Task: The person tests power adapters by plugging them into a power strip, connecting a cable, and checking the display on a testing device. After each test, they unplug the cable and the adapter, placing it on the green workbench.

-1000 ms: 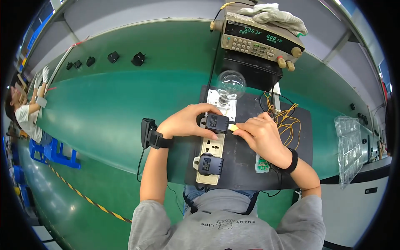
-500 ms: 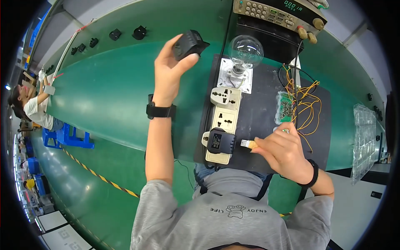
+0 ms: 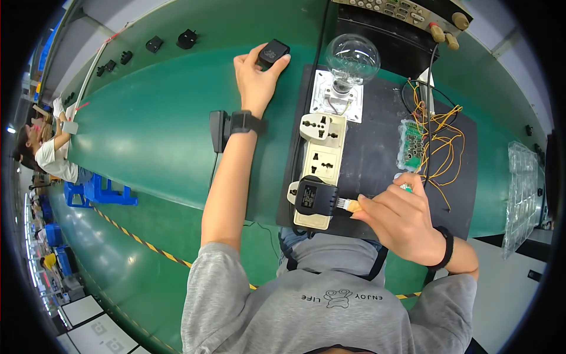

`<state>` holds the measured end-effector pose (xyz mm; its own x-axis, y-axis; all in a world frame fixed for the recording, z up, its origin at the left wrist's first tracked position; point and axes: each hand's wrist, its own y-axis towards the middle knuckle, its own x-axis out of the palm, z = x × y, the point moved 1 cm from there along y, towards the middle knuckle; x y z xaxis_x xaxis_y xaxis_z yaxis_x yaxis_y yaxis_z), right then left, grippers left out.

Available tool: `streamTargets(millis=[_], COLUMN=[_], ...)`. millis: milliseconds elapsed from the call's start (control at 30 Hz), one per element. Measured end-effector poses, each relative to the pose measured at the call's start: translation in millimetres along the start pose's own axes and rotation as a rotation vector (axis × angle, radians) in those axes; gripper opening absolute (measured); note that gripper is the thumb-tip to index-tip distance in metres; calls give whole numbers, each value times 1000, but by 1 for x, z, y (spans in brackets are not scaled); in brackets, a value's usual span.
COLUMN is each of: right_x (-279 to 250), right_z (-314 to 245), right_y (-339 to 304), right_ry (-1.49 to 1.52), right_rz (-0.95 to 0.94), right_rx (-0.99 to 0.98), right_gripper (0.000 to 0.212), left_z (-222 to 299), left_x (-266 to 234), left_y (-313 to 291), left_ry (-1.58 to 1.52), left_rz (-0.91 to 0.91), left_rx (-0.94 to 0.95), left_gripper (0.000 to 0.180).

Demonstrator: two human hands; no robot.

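Black adapter (image 3: 275,52) stays pinched in your left hand (image 3: 257,79), over the green bench (image 3: 147,135); your right hand (image 3: 404,221) pinches the yellow plug (image 3: 352,205), now brought to the second adapter (image 3: 315,197) on the power strip (image 3: 323,158), so work seemingly shifts there.

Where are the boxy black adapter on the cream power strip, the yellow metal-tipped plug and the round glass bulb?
Boxy black adapter (image 3: 319,197): head view, top face.
Yellow metal-tipped plug (image 3: 353,206): head view, yellow part.
Round glass bulb (image 3: 354,60): head view, glass globe.

The left hand (image 3: 255,84) holds a boxy black charger (image 3: 274,51); the right hand (image 3: 404,219) holds a yellow, metal-tipped plug (image 3: 352,205) at the side of a second charger (image 3: 316,197).
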<state>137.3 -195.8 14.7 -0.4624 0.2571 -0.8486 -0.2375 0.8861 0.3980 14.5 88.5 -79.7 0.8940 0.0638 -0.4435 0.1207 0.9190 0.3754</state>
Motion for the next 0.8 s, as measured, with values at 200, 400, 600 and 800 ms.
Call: streamTargets(millis=[200,400,600,800], right_x=[3,-2,-36,-35], right_z=[-1,3,24,36], right_y=[4,13,20,6], right_ry=[-30,14,-96,-19], right_rz=[-11,-87,0,15], right_rx=[-7,-3,114,73], right_gripper=[29,31,34,27], left_z=[-4,-21,-24,-25], left_x=[12,26,27,31], left_y=[29,58,72,73], left_ry=[115,-242,6,-245], left_rz=[26,88,133,178], left_rx=[-31,105,17,17], left_gripper=[51,52,56,69])
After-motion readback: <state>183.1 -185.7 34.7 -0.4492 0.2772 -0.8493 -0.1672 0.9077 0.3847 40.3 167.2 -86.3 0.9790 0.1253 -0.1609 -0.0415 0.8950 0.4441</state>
